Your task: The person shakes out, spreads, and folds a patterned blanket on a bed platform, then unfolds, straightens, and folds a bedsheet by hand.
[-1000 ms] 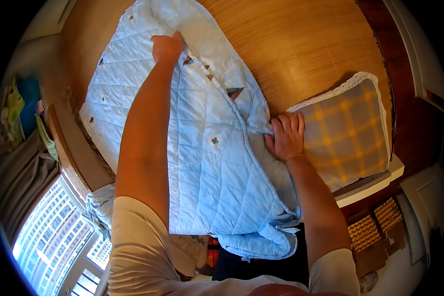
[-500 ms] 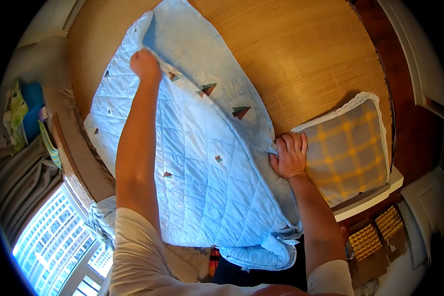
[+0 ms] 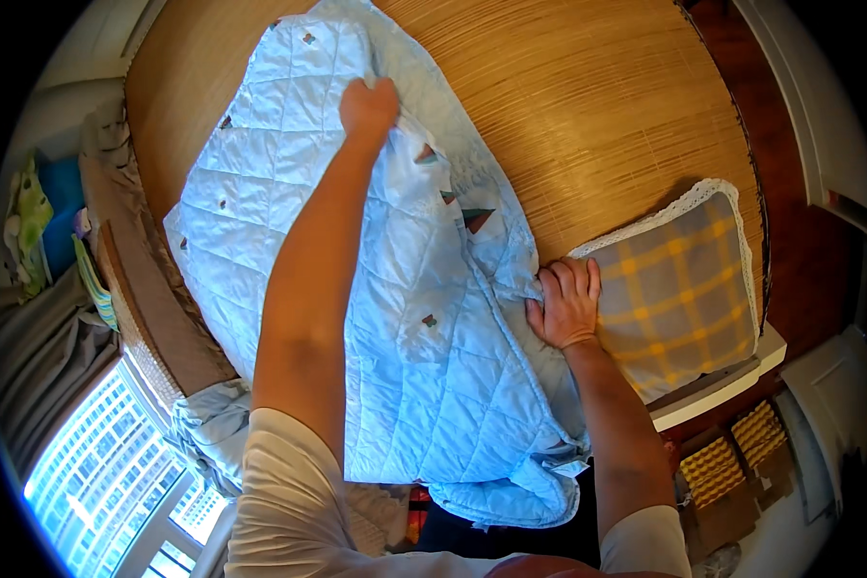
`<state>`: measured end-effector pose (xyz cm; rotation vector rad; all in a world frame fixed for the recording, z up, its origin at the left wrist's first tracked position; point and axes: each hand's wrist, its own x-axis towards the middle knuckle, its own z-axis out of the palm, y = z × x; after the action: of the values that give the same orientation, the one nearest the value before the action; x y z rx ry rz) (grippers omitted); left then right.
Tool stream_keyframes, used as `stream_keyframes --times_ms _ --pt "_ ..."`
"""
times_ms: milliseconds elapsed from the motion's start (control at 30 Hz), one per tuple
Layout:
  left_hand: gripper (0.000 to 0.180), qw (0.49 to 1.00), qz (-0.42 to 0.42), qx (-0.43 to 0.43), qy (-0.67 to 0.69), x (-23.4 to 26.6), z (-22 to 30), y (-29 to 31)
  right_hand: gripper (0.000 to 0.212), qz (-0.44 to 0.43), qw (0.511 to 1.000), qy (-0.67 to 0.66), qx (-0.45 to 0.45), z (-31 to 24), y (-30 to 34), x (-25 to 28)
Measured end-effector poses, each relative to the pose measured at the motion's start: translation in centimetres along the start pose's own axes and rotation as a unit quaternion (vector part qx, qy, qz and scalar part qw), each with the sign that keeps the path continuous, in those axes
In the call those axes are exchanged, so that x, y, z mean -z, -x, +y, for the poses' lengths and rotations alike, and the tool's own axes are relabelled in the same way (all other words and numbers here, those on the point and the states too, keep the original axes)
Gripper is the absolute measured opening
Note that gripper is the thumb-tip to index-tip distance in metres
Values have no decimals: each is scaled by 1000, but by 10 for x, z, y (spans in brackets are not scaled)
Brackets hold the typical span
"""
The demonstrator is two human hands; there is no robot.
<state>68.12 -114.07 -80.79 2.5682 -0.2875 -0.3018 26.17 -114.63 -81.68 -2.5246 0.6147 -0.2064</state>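
Note:
A light blue quilted blanket (image 3: 260,183) with small printed motifs lies partly folded over itself on a bamboo mat. My left hand (image 3: 370,108) is closed around its upper folded edge, toward the far end. Beneath the flap, a paler blue layer with dark triangle prints shows along the right side. My right hand (image 3: 566,302) rests on the blanket's right edge with fingers stretched and thumb apart, pressing it down. A grey and yellow checked pillow (image 3: 679,284) with white lace trim lies against that hand's fingers.
The bamboo mat (image 3: 588,106) spreads to the far right. At the left are brown and grey fabric (image 3: 149,279), soft toys (image 3: 34,226) and a window (image 3: 111,462). Yellow patterned boxes (image 3: 713,472) stand at lower right, beyond a white ledge (image 3: 722,393).
My left hand has moved to the right, drawing the upper edge of the blanket across and covering more of the paler layer. My right hand has stayed in place.

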Motion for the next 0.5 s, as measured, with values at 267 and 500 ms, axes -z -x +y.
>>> stream_keyframes --times_ms 267,500 --pt "44 917 193 -198 286 37 74 0 45 -18 1000 14 -18 18 8 10" --pt "35 973 -138 128 134 -25 8 2 44 -7 1000 -9 -6 5 2 -1"
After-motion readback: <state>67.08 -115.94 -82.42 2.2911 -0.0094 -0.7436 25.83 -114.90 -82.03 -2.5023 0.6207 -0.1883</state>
